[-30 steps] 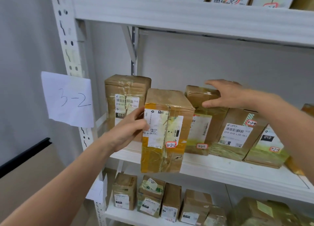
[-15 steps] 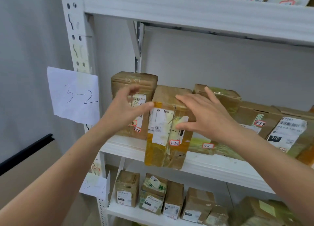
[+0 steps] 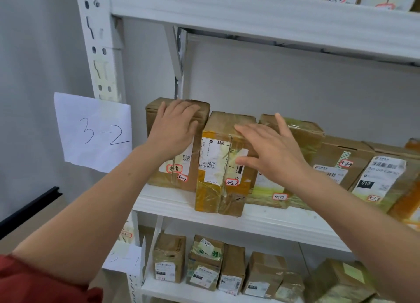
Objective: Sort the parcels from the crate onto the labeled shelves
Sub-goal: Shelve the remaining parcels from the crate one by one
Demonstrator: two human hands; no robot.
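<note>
A paper sign handwritten "3-2" hangs on the white shelving post at the left. Just right of it, the left hand rests flat on the upper front of the brown parcel tagged 3-2-1, its fingers straight and loosely spread, gripping nothing. Touching that parcel's right side, the yellow-taped parcel tagged 3-2-2 stands upright on the middle shelf, set further forward than its neighbours, at the shelf's front edge. The right hand is open over its upper right front, fingers straight and fanned, thumb low; whether they touch the parcel I cannot tell. Behind that hand stands the parcel tagged 3-2-3, then more labelled parcels lean along the row. Smaller parcels line the lower shelf.
</note>
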